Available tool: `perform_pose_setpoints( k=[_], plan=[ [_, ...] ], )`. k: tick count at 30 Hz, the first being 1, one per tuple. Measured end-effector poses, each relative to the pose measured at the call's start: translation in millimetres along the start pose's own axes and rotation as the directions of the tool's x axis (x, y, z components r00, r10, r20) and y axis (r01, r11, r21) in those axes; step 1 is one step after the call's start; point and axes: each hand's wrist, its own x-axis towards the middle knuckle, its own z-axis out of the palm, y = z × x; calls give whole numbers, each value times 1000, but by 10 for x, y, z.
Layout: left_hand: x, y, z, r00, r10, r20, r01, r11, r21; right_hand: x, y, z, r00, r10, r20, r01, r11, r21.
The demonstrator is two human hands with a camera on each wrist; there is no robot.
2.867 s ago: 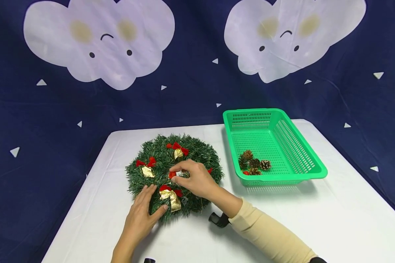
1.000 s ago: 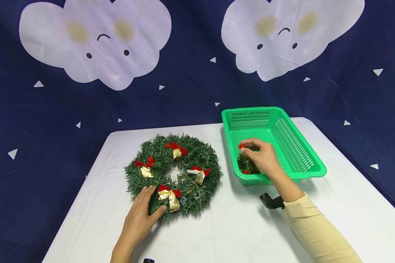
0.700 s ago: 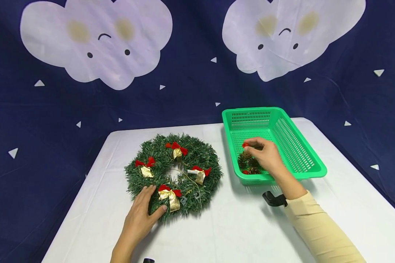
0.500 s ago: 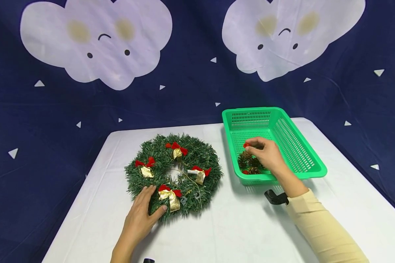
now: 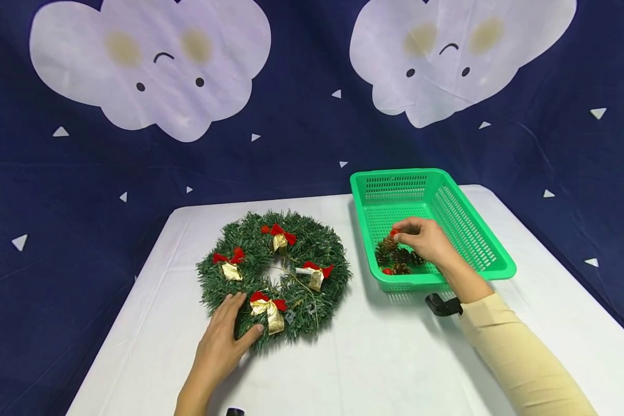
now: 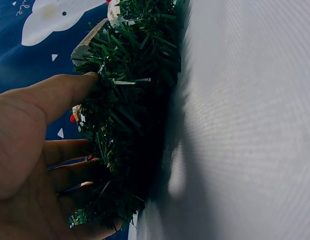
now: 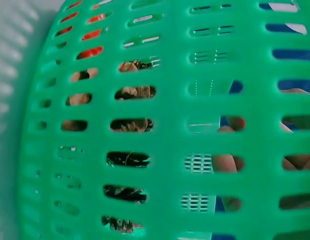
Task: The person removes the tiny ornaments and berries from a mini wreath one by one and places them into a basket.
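A green wreath (image 5: 322, 237) with several red-and-gold bows (image 5: 270, 312) lies on the white table. My left hand (image 5: 222, 341) rests on its near left edge, fingers spread; in the left wrist view, the thumb touches the top of the greenery (image 6: 129, 95). Over the left part of the green basket (image 5: 371, 214), my right hand (image 5: 427, 242) pinches a small red ornament (image 5: 394, 233) between thumb and fingertips. Its exact kind is too small to tell. Just beneath are several pine cones (image 5: 401, 268) and another red piece (image 5: 387, 271).
The basket's slotted wall (image 7: 170, 107) fills the right wrist view, with the hand partly seen through its slots. White cloth (image 5: 374, 358) covers the table. A dark blue backdrop (image 5: 301, 115) with clouds hangs behind.
From above the wreath's middle, my right hand has moved right to the basket with a red ornament in its fingertips. Lately it has shifted slightly further right. My left hand has stayed put.
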Motion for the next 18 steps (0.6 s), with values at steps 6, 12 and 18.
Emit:
perform_pose_setpoints(
  k=[6, 12, 18],
  plan=[
    [2, 12, -7, 1000, -5, 6, 5, 1000, 0, -4, 72, -58, 1000, 19, 5, -19, 1000, -10],
    [-2, 16, -8, 1000, -14, 12, 14, 1000, -1, 13, 113, -72, 1000, 15, 17, -14, 999, -42],
    [-9, 19, -7, 1000, -8, 0, 8, 1000, -3, 11, 110, -73, 999, 11, 45, -8, 998, -64]
  ],
)
